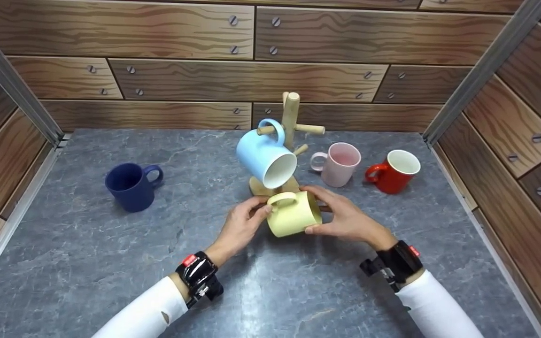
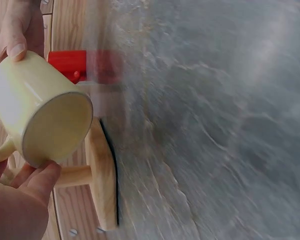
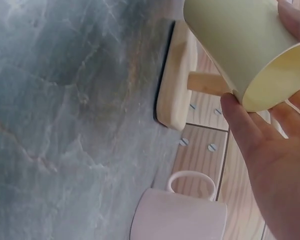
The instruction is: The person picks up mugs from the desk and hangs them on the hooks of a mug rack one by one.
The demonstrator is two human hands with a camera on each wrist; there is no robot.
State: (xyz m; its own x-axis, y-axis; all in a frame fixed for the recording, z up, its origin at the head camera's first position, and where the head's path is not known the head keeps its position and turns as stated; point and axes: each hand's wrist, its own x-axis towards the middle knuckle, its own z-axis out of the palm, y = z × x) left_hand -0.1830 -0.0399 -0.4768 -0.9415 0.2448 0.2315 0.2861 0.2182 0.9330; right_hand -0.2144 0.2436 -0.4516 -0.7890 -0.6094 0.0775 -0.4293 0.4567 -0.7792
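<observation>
The left hand (image 1: 242, 226) pinches the yellow mug (image 1: 294, 218) at its base end, thumb and fingers close beside the handle (image 1: 282, 196). The right hand (image 1: 348, 218) holds the same mug by its rim end, thumb on the near side, other fingers on the far side. The mug is on its side, clear of the tabletop (image 1: 73, 267), mouth to the person's right and handle upward, just in front of the rack (image 1: 290, 112).

The step in hand looks like turning and guiding this mug at the rack. It would go best with the right hand bearing the weight while the left steers, leaving the loop of the handle free of fingers.

The light-blue mug (image 1: 258, 152) hangs by its handle from a peg (image 1: 265, 131), its mouth tilted down just above the yellow mug. A knock between the two seems the chief risk, so a slow move round the side is wiser than a straight lift. Gentle contact should also keep the rack from rocking.

Farther out, the pink mug (image 1: 338, 171) stands upright near the right hand, so that elbow room is limited; the red mug (image 1: 390, 183) stands beyond it. The navy mug (image 1: 135, 195) stands well apart to the left.
</observation>
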